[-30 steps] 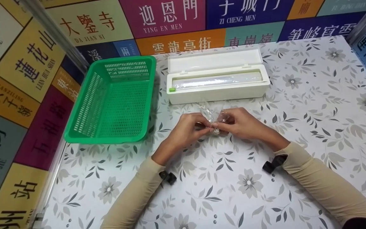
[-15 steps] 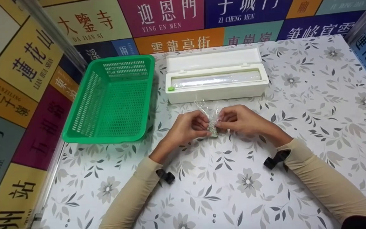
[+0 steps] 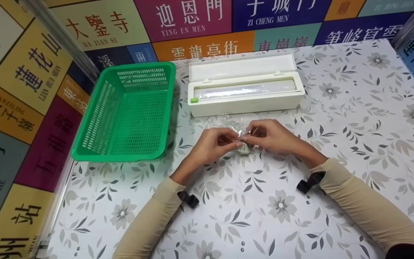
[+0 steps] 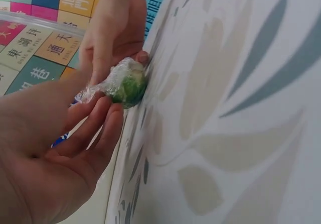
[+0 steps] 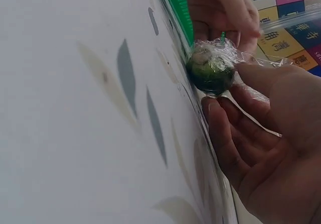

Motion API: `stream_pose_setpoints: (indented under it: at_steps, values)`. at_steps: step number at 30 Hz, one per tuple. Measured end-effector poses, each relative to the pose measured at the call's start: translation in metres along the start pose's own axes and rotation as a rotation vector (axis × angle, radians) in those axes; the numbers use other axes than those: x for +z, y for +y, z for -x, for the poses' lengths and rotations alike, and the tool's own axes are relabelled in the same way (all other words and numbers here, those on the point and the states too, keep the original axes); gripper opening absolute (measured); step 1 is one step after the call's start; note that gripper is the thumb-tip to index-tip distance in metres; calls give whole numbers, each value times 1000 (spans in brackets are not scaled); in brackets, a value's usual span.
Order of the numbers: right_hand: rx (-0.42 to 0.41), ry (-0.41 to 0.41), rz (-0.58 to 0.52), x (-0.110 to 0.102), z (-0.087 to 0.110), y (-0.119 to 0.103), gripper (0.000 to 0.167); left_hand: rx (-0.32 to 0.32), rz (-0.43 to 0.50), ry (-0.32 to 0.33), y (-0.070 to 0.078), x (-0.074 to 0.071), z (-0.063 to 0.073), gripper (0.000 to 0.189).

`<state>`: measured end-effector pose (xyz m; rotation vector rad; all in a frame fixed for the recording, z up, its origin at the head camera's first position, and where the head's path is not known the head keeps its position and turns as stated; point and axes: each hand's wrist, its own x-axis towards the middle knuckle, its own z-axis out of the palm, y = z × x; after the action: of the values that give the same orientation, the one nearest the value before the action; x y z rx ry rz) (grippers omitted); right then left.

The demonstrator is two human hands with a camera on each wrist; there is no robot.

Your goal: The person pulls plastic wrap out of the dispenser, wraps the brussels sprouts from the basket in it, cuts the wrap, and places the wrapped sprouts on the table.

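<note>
A small round green piece of produce, pale on one side, is wrapped in clear cling film; its exact kind is unclear. It sits at the tabletop in front of the white box. My left hand pinches the film from the left, thumb and fingers close to the bundle. From the right, my right hand pinches the gathered film just above the produce. Loose crumpled film sticks up behind the fingers toward the box. In the head view the fingers hide part of the bundle.
A green plastic basket stands at the left. Behind the hands is a white dispenser box, lid raised, with a roll of cling film and a green slider. Printed panels border the flower-patterned table.
A half second ago the hands stood slightly apart at the bundle's sides; now the fingertips have come together above it, gathering the film. The green produce shows lower, below the fingers.
</note>
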<state>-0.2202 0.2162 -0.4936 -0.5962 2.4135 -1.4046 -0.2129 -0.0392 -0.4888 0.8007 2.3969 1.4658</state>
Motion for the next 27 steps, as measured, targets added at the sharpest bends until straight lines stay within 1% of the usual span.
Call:
stream_pose_setpoints:
  at_steps: [2, 4, 7, 10, 12, 15, 17, 19, 21, 24, 27]
  values:
    - [-4, -7, -25, 0, 0, -1, 21, 7, 3, -9, 0, 0, -1, 15]
    - [1, -37, -69, 0, 0, -1, 23, 3, 8, -12, 0, 0, -2, 14]
    - [6, -90, -137, -3, 1, -1, 23, -12, 5, -17, -1, -2, -2, 14]
    - [29, -130, -175, -5, 1, 1, 22, -26, -9, -28, -2, -3, -2, 17]
    - [60, -139, -158, -6, 1, 1, 25, -36, -15, -33, -2, -4, -1, 18]
    - [120, -138, -84, -6, 2, -1, 34, -52, -4, -31, -2, -4, 0, 18]
    - [161, -135, -30, -8, 4, -4, 39, -62, 23, -21, -3, -4, 0, 16]
    - [185, -157, -18, -9, 4, -7, 39, -75, 61, -15, -3, -3, 1, 15]
    - [182, -183, -19, -10, 5, -9, 36, -92, 99, -15, -4, -2, 1, 15]
    - [130, -216, -41, -10, 5, -9, 28, -124, 143, -1, -3, 1, 1, 17]
    - [91, -199, -50, -11, 5, -8, 24, -165, 179, 40, -2, 3, 0, 26]
